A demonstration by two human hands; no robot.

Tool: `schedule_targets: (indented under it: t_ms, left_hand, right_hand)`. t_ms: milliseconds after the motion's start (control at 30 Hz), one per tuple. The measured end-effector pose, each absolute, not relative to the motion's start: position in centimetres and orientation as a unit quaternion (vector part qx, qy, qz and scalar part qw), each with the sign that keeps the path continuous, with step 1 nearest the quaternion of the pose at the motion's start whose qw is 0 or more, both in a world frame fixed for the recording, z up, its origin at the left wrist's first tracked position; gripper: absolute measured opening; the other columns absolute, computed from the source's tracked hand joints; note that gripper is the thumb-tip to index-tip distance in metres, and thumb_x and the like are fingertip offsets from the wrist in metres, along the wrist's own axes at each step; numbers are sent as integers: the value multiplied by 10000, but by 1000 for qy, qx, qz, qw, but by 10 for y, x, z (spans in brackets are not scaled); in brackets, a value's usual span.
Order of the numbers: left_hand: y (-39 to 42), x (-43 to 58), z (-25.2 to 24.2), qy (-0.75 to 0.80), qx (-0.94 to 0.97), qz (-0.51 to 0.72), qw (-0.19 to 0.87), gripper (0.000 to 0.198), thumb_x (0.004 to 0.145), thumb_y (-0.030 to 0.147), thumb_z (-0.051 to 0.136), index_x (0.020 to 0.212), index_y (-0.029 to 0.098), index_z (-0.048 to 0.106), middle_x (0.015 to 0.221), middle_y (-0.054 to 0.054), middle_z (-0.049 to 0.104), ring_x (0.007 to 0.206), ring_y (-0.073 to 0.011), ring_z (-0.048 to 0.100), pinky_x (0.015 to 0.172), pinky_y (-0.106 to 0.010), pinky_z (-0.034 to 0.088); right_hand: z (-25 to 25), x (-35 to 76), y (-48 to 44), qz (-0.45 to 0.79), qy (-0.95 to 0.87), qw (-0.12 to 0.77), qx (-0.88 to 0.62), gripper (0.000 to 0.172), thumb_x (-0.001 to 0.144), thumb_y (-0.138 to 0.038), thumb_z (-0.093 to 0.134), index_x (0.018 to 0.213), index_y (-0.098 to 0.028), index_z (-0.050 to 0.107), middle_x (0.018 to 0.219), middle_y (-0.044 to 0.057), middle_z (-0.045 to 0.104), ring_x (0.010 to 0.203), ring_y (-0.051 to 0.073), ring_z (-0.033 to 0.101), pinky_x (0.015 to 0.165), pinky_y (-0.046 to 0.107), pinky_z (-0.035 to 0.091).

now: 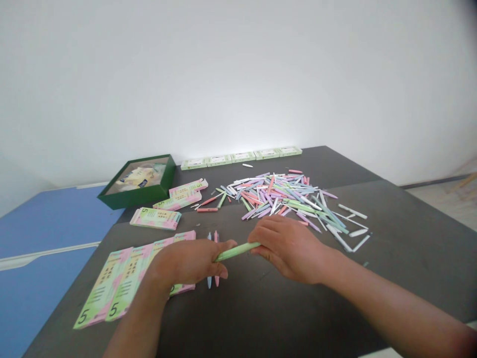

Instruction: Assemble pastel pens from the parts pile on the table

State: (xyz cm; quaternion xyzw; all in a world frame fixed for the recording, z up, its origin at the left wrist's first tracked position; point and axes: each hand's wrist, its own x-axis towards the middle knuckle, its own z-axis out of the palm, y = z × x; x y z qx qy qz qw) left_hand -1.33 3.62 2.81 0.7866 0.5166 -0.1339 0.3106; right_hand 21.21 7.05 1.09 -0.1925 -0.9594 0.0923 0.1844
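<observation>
A light green pen [237,251] is held between both hands over the dark table [402,233]. My left hand [194,261] is closed round its left end, and my right hand [290,246] pinches its right end. Under the left hand lie a blue pen [209,237] and a pink pen [216,237], side by side. A large heap of pastel pens and pen parts [283,196] spreads just beyond my right hand. Flat green-and-pink printed cartons [122,281] lie fanned out to the left of my left hand.
More folded cartons [156,218] and another stack [184,194] lie behind. An open dark green box [139,179] sits at the back left. A row of pale green packs [242,156] lines the table's far edge. A blue surface [40,233] adjoins the left.
</observation>
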Motion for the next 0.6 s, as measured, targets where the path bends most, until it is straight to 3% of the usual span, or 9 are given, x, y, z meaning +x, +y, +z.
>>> schedule_targets:
  t_ms: [233, 367, 500, 600]
  left_hand:
    - [36, -10, 32, 519, 772, -150, 334, 401, 844, 375, 495, 1236, 293, 481, 922, 12, 688, 783, -191, 620, 647, -229, 427]
    - [37, -9, 32, 515, 779, -132, 334, 409, 848, 363, 495, 1243, 258, 481, 867, 2, 695, 734, -194, 619, 620, -230, 417]
    - [41, -7, 29, 507, 785, -131, 331, 455, 838, 336, 488, 1283, 254, 438, 864, -6, 693, 744, -199, 617, 621, -232, 412]
    - [47, -3, 27, 525, 780, -139, 310, 496, 812, 351, 500, 1293, 255, 431, 845, -9, 688, 753, -213, 614, 603, -243, 405]
  right_hand:
    - [11, 211, 71, 56, -958, 179, -217, 269, 914, -380, 394, 816, -178, 543, 759, 42, 566, 708, 165, 483, 645, 288, 315]
    - [14, 214, 70, 63, -958, 192, -204, 235, 892, -366, 449, 1012, -179, 526, 868, 64, 579, 786, 183, 497, 671, 290, 332]
    - [15, 218, 74, 53, -963, 176, -196, 135, 892, -276, 440, 901, -176, 531, 825, 58, 568, 749, 178, 478, 657, 290, 324]
    - [12, 222, 81, 56, -958, 188, -210, 168, 902, -293, 424, 889, -172, 540, 817, 60, 573, 754, 178, 480, 668, 294, 328]
